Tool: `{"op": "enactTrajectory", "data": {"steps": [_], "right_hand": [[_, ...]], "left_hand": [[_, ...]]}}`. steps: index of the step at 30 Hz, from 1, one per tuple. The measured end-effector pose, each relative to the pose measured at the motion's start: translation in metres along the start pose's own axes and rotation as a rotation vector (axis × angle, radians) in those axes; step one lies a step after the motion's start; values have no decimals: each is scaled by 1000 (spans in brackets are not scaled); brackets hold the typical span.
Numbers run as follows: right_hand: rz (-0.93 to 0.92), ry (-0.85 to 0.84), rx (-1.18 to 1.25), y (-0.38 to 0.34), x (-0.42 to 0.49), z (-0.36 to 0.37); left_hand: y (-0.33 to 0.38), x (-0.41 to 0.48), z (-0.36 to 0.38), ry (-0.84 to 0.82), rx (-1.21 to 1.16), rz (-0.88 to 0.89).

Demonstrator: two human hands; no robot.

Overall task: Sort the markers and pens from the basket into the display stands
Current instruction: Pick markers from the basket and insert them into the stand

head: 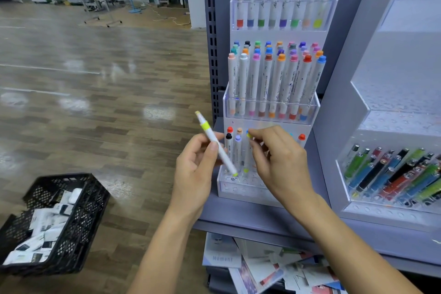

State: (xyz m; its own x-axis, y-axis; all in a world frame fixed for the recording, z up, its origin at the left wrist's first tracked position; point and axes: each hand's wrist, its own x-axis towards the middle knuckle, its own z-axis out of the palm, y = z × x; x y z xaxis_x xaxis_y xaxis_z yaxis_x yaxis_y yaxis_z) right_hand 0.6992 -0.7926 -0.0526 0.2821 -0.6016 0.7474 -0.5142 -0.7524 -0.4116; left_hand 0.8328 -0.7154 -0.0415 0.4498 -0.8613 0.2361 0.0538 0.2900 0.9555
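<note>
My left hand [198, 164] grips a white marker with a yellow-green band [216, 144], tilted, its lower tip just above the bottom tier of the clear acrylic marker stand [238, 188]. My right hand [279, 160] pinches the yellow-green cap [249, 135] of another marker that stands in that bottom tier. A few markers stand upright beside it, with red, black, purple and orange caps. The stand's middle tier [272, 108] is packed with markers, and the top tier [281, 14] holds several more. The black plastic basket [78, 219] sits on the floor at the lower left with white packets in it.
A second stand [393, 174] at the right holds several coloured pens lying slanted. Both stands rest on a grey shelf [262, 217] beside a perforated upright. Booklets lie on the shelf below [269, 270]. Far across the wooden floor are seated people, a fan and a wheeled frame.
</note>
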Motion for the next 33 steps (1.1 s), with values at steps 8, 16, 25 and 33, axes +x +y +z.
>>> {"op": "enactTrajectory", "data": {"steps": [8, 16, 25, 33], "right_hand": [[7, -122, 14, -1, 6, -4], [285, -133, 636, -24, 4, -28], [328, 175, 729, -15, 24, -65], [-9, 163, 248, 0, 7, -42]], "left_hand": [[3, 0, 3, 122, -207, -15], [1, -4, 6, 30, -481, -133], [-15, -5, -9, 27, 475, 219], [-41, -9, -20, -179, 1008, 585]]}}
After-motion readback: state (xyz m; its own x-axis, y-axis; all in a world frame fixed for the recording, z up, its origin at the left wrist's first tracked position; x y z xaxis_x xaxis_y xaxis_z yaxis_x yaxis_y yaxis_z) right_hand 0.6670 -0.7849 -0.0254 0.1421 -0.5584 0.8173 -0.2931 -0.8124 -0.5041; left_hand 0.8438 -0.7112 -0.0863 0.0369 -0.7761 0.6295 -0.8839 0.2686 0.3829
